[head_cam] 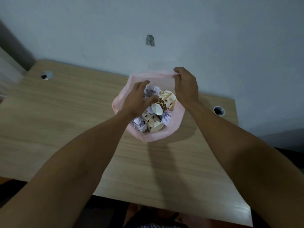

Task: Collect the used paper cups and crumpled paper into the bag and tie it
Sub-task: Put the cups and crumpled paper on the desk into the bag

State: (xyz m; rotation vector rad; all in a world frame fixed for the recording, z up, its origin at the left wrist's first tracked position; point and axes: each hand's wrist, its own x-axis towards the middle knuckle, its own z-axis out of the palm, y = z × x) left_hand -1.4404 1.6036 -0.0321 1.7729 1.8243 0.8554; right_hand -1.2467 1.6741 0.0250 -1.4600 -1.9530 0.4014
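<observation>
A pink plastic bag (174, 124) stands open on the wooden table (65, 122). Inside it lie paper cups printed with brown beans, one on top (166, 100) and another lower down (153, 122), among crumpled white paper (139, 125). My right hand (185, 84) pinches the far rim of the bag and holds it up. Over the bag's mouth hovers my left hand (136, 99), fingers spread and relaxed, their tips next to the top cup. I cannot tell whether they touch it.
Two round cable holes sit in the table, one at the far left (46, 75) and one at the right (219, 111). A blue-grey wall (213, 38) rises just behind the table. The table's near edge (164, 209) is close to my body.
</observation>
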